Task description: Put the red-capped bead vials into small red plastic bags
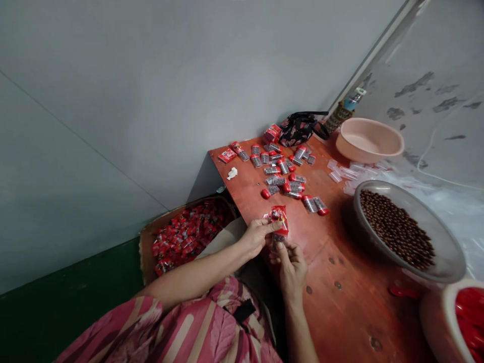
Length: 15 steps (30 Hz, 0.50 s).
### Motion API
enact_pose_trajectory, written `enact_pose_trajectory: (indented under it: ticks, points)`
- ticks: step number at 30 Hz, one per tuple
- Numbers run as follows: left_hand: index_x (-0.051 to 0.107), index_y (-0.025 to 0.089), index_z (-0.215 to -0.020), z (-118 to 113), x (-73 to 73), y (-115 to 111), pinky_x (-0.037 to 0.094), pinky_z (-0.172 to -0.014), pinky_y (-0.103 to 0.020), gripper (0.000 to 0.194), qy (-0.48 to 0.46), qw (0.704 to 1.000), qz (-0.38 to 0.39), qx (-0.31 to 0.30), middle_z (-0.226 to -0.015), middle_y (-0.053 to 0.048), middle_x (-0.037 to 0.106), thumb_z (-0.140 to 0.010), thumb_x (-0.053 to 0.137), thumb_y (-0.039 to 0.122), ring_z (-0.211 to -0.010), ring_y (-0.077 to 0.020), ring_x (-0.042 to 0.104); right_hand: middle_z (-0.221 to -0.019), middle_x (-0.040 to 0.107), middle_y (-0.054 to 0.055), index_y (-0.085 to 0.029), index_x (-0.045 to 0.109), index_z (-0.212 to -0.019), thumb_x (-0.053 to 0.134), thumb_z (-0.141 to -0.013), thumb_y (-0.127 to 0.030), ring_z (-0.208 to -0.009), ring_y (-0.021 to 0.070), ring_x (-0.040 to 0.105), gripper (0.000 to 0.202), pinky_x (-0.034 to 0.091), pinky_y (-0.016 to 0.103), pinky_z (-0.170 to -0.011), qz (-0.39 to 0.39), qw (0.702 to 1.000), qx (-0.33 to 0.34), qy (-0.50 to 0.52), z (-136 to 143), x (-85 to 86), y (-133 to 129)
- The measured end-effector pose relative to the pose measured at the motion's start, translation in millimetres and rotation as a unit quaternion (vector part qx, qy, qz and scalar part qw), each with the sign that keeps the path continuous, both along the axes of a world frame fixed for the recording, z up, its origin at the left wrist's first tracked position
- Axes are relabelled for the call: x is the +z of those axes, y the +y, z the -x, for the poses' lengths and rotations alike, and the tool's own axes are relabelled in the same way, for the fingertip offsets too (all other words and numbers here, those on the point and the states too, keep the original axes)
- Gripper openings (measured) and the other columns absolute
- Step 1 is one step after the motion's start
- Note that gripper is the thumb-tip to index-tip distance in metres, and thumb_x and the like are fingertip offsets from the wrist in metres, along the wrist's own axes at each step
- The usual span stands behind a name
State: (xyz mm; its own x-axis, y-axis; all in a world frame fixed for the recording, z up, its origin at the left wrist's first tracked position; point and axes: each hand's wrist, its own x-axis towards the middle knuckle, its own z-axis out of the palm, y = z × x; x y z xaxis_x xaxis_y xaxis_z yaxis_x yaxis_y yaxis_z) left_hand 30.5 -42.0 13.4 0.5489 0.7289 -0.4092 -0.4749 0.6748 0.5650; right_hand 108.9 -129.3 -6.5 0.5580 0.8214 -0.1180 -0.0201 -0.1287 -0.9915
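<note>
Pinching a small red printed plastic packet (280, 218) with dark contents at its lower end, the left hand (257, 238) is closing its thumb and fingers on the packet's side. The right hand (294, 267) is gripping the lower end between thumb and fingers. The packet is standing nearly upright between both hands, over the near edge of the reddish-brown wooden table (321, 282).

Beyond the hands, many small clear containers with red caps (283, 166) are lying scattered on the table, and dark balls are showing inside them. A flat red packet (227, 156) and a crumpled white scrap (232, 173) are lying near the left corner. A black floral bag (298, 128) is resting at the far edge, just beside a red box-like pack (272, 133).

On the right, a grey round basin (451, 252) is holding many brown shiny balls (397, 229); behind it, a pale pink basin (368, 138) is standing near clear empty containers (346, 174). A pale tub (434, 312) is holding red pieces (471, 315). Below the table's left edge, a cardboard box (146, 252) is containing many red packets (189, 234).
</note>
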Motion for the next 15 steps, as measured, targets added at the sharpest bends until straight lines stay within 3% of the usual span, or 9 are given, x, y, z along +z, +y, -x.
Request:
enact_pose_trajectory:
  ticks: [5, 11, 15]
  points:
    - [0.063, 0.008, -0.064, 1.4, -2.9, -0.2, 0.038, -0.048, -0.021, 0.031, 0.032, 0.998, -0.043, -0.029, -0.056, -0.002, 0.059, -0.053, 0.078, 0.033, -0.046, -0.0087, 0.052, -0.070, 0.062, 0.001, -0.016, 0.056, -0.088, 0.061, -0.075, -0.039, -0.052, 0.0120, 0.056, 0.027, 0.048, 0.025, -0.049, -0.003, 0.998, -0.016, -0.069, -1.5, -2.8, -0.3]
    - [0.061, 0.009, -0.056, 5.4, 1.7, 4.6, 0.040, -0.048, -0.022, 0.030, 0.064, 0.992, -0.068, -0.084, -0.052, -0.002, 0.059, -0.053, 0.077, 0.034, -0.045, -0.0103, 0.053, -0.062, 0.061, -0.001, -0.017, 0.056, -0.085, 0.058, -0.077, -0.040, -0.044, 0.0113, 0.054, 0.024, 0.042, 0.021, -0.040, -0.007, 0.997, 0.037, 0.071, -7.9, -4.9, -2.0]
    - [0.065, 0.007, -0.062, 4.4, 3.0, 6.7, 0.043, -0.053, -0.023, 0.032, 0.084, 0.990, -0.060, -0.100, -0.057, -0.005, 0.062, -0.048, 0.079, 0.032, -0.049, -0.0115, 0.056, -0.070, 0.064, 0.002, -0.016, 0.058, -0.087, 0.062, -0.073, -0.041, -0.052, 0.0129, 0.057, 0.029, 0.047, 0.025, -0.048, -0.006, 0.998, -0.014, -0.053, -7.2, -3.5, -3.1]
